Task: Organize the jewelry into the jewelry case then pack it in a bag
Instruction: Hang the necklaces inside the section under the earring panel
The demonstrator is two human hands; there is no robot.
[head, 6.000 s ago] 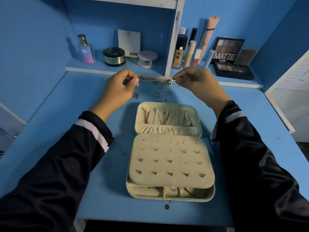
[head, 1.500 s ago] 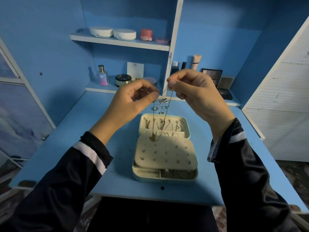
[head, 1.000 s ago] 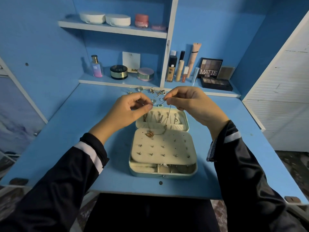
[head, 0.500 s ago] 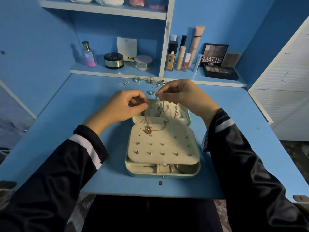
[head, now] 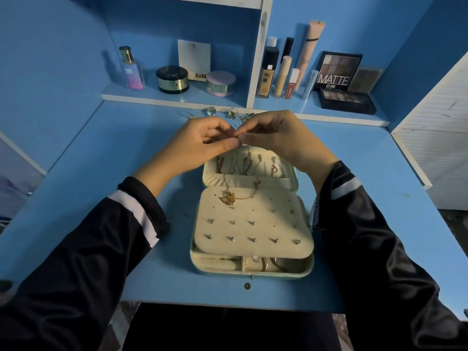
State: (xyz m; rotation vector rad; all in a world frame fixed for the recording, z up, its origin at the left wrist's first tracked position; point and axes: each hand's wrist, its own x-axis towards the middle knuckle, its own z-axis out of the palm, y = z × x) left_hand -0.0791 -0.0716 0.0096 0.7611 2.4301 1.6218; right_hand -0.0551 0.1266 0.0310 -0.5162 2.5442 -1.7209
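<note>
An open cream jewelry case (head: 302, 219) lies on the blue desk, its lid section holding hung necklaces and its stud panel carrying several earrings. A gold necklace with a butterfly pendant (head: 228, 198) drapes from the lid onto the panel. My left hand (head: 200, 145) and my right hand (head: 281, 140) meet fingertip to fingertip above the lid's far edge, each pinching an end of that necklace's chain. Loose rings and small jewelry pieces (head: 233, 114) lie on the desk just behind my hands.
A low shelf (head: 174, 97) behind the desk holds a perfume bottle (head: 131, 69), jars, makeup tubes (head: 286, 74) and eyeshadow palettes (head: 339, 72). A white louvred door (head: 438, 148) stands at the right. The desk's front edge (head: 228, 304) is close below the case.
Both hands came down from chest height to the case lid and drew together. The hanging necklace's pendant now rests on the stud panel.
</note>
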